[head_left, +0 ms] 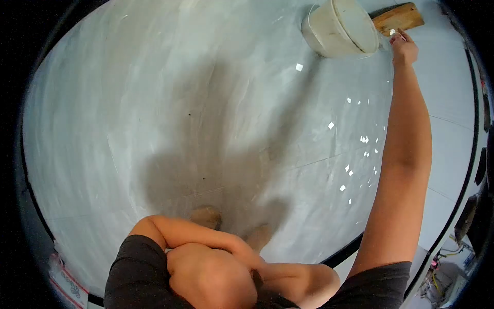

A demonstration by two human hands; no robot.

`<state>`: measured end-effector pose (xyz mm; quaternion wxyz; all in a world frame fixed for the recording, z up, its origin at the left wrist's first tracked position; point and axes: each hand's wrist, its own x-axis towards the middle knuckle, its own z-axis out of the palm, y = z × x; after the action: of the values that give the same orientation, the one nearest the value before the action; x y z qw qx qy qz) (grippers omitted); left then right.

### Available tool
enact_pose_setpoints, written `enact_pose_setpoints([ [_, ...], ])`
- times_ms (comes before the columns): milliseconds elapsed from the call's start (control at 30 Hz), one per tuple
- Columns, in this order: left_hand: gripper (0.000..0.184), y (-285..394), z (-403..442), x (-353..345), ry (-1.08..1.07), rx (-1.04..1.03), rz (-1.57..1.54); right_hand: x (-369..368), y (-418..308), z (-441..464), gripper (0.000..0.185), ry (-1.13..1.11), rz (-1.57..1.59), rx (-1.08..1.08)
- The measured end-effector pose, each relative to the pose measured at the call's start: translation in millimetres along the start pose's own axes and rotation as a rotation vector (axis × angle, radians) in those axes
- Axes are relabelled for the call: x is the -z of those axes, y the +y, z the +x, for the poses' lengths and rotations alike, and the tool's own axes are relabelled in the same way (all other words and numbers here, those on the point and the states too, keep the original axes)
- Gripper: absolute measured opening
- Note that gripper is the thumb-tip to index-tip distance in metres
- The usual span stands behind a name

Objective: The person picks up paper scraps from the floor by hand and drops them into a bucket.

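Observation:
My right arm reaches along the right side. At its end my right hand (405,50) is closed at the fingertips on a small white chip (392,32), beside the wooden board (399,19) and the bucket. My left forearm lies bent across my knee; my left hand is low between my knees, its fingers not distinguishable. The off-white bucket (329,31) is tilted on the pale grey floor (154,77). Several small white chips (331,125) are scattered to the left of my right arm.
My bare knees (211,278) and shadowed feet (206,216) are at the bottom. A dark edge strip runs along the right. Beyond it, at the lower right, lie wires and clutter (447,273). A patterned white item (69,283) is at the lower left.

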<state>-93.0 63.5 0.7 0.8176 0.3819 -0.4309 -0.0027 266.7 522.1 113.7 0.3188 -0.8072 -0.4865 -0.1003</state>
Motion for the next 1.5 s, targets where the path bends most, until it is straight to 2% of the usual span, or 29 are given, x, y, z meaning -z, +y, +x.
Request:
enact_pose_setpoints([
  [133, 0.025, -0.9, -0.7, 12.4, -0.033, 0.036, -0.013, -28.3, 45.4, 28.8, 0.033, 0.013, -0.192, 0.255],
  [267, 0.022, -4.7, 2.2, 20.0, -0.053, 0.072, -0.003, -51.7, 66.5, 72.1, 0.047, -0.322, 0.526, 0.029],
  [300, 0.022, -5.4, 3.1, 20.7, -0.062, 0.082, -0.003, -62.4, 109.4, 123.2, 0.050, -0.578, 0.661, 0.107],
  [400, 0.021, -7.4, 2.6, 22.5, -0.079, 0.124, 0.009, -40.6, 70.2, 95.7, 0.039, -0.413, 0.638, 0.130],
  [433, 0.020, -8.0, 3.2, 22.3, -0.084, 0.141, 0.014, -32.6, 67.5, 100.2, 0.033, -0.405, 0.383, 0.117],
  [533, 0.019, -7.8, 3.5, 22.0, -0.090, 0.226, 0.049, 15.1, -2.3, 37.0, 0.026, -0.251, -0.549, 0.502],
  [567, 0.021, -3.2, 2.8, 22.4, -0.084, 0.294, 0.097, 19.3, -7.7, 32.5, 0.026, -0.270, -0.585, 0.526],
  [633, 0.020, -1.7, 1.5, 18.4, -0.057, 0.304, 0.079, 27.2, -11.4, 25.8, 0.029, -0.311, -0.659, 0.571],
  [700, 0.019, 0.7, 0.8, 13.4, -0.032, 0.297, 0.054, -3.5, 34.4, 59.1, 0.039, -0.229, -0.324, 0.886],
  [767, 0.017, 4.3, -0.1, 11.4, -0.019, 0.268, 0.023, -1.4, 51.7, 55.8, 0.037, -0.238, -0.221, 0.955],
  [800, 0.018, 5.3, 0.5, 10.5, -0.025, 0.286, 0.027, 14.3, 43.0, 32.4, 0.045, -0.292, -0.288, 0.872],
  [833, 0.018, 5.6, 1.1, 9.5, -0.038, 0.301, 0.025, 29.6, 38.5, 17.5, 0.062, -0.349, -0.360, 0.782],
  [900, 0.019, 1.3, 2.2, 7.4, -0.037, 0.321, 0.030, 64.6, 21.2, 50.6, 0.056, -0.936, -0.393, 0.015],
  [933, 0.019, -1.5, 0.3, 4.4, -0.022, 0.325, 0.034, 76.4, 53.8, 19.2, 0.039, -0.632, -0.512, 0.275],
  [967, 0.019, -5.2, -1.1, 2.6, -0.009, 0.326, 0.040, 88.8, 85.3, -13.9, 0.045, -0.275, -0.658, 0.465],
  [1000, 0.021, -2.9, 0.1, 4.1, -0.018, 0.375, 0.029, 104.8, 107.4, -30.2, 0.043, -0.305, -0.625, 0.327],
  [1033, 0.022, 4.7, 1.8, 5.9, -0.024, 0.427, 0.022, 118.4, 151.1, -41.7, 0.030, -0.322, -0.555, 0.271],
  [1067, 0.024, 9.7, 2.4, 6.9, -0.027, 0.484, 0.018, 128.8, 198.6, -56.6, 0.035, -0.334, -0.477, 0.217],
  [1133, 0.024, 9.3, 0.4, 2.6, -0.004, 0.484, 0.056, 158.1, 258.4, -125.9, 0.041, -0.339, -0.190, -0.040],
  [1167, 0.024, 9.2, 0.2, 3.3, -0.003, 0.495, 0.048, 169.7, 325.3, -154.9, 0.046, -0.310, -0.409, 0.113],
  [1200, 0.024, 10.2, 1.7, 4.6, 0.001, 0.508, 0.040, 185.9, 349.9, -201.7, 0.041, -0.360, -0.487, 0.006],
  [1233, 0.026, 19.0, 5.9, 9.4, -0.014, 0.561, 0.001, 193.4, 403.3, -239.1, 0.034, -0.499, -0.644, -0.195],
  [1267, 0.026, 15.6, 5.8, 10.5, -0.008, 0.561, -0.015, 205.1, 416.3, -288.4, 0.028, -0.512, -0.532, -0.268],
  [1300, 0.027, 11.7, 5.3, 8.9, 0.001, 0.563, -0.033, 198.1, 501.0, -335.6, 0.024, -0.513, -0.322, -0.432],
  [1333, 0.027, 8.7, 4.5, 8.4, 0.011, 0.569, -0.052, 206.5, 459.3, -364.2, 0.023, -0.540, -0.302, -0.624],
  [1400, 0.028, 2.3, 5.2, 8.7, 0.013, 0.591, -0.132, 202.1, 460.1, -401.8, 0.031, -0.620, -0.417, -0.518],
  [1500, 0.027, -1.5, 14.5, 13.5, 0.006, 0.635, -0.177, 197.0, 443.7, -417.6, 0.033, -0.600, -0.467, -0.557],
])
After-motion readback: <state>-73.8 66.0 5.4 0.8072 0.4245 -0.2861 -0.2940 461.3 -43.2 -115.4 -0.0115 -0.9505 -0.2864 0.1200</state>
